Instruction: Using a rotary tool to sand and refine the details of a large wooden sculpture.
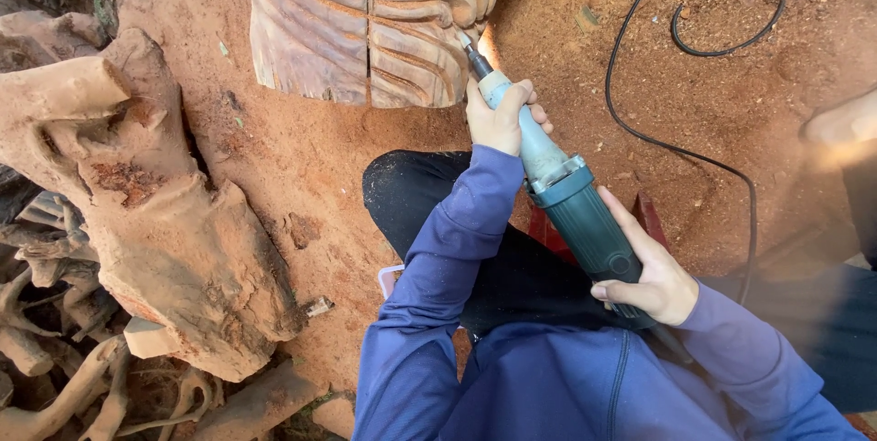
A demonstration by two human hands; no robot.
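We cannot see the top of the carved wood block point(370, 21), the frame edge cuts it. At right, a blurred pale shape point(845, 126) stays unidentifiable.

bright even daylight | soft short shadows | small glare spot by carved wood point(375, 16) | right edge blurred | wide-angle bend at edges

Gnarled root stump point(155, 213) on red sawdust ground point(301, 149), small wood offcut point(319, 307) just beside it.
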